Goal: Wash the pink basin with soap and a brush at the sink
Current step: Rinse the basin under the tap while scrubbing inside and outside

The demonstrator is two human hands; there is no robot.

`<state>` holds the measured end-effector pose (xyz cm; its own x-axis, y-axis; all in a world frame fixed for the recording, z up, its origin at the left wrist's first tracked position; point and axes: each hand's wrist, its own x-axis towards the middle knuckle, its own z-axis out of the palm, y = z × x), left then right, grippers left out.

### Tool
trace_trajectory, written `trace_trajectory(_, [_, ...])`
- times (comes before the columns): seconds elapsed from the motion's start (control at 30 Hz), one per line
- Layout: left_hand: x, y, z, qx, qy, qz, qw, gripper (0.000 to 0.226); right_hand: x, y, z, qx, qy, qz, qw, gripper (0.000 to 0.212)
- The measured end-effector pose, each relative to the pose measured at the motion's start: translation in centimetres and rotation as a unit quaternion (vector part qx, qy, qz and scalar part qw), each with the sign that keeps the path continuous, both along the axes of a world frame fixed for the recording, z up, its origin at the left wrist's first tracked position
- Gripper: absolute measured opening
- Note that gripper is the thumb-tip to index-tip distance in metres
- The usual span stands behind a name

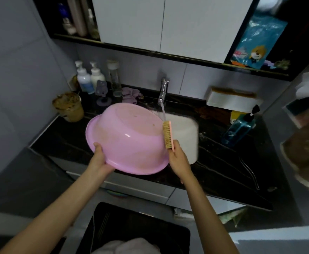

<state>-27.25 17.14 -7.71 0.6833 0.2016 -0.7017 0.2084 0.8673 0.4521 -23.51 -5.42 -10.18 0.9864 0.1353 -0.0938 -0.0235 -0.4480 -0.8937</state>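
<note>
Pink basin (130, 136) upturned and tilted, underside to camera, over left part of sink (188, 132). Left hand (99, 155): grip curled on basin rim. Right hand (178, 158): grip wrapped round brush (168, 134) handle, bristles facing basin's right edge. Tap (163, 92) behind sink, water running onto brush tip. Blue pump bottle (240, 129) on desk (58, 140), right of sink.

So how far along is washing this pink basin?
Done: the chrome tap is running. In hand: left hand holds the round pink plastic basin tilted, underside up; right hand holds the tan-bristled pink brush under the stream. Left: brown marks, no suds, so soaping and scrubbing.
</note>
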Motion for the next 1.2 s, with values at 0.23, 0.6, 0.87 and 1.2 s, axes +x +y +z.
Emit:
trace_trajectory(0.23, [5.7,-2.6,-1.7,0.004,0.006,-0.023,1.0,0.062,1.9,-2.3,-1.2,-0.141,0.012,-0.007,0.99,0.024])
trace_trajectory(0.6, [11.6,-3.8,-7.8,0.07,0.075,-0.124,0.987,0.067,5.4,-4.3,-1.8,-0.188,0.041,-0.051,0.98,0.018])
trace_trajectory(0.87, [15.0,3.8,-9.5,0.311,0.133,-0.358,0.87,0.103,11.8,-1.9,-1.7,-0.199,0.106,-0.103,0.969,0.039])
trace_trajectory(1.2, [18.8,3.4,-7.6,0.61,-0.095,-0.531,0.58,0.107,20.3,1.5,-1.7,-0.399,0.18,-0.038,0.898,0.04])
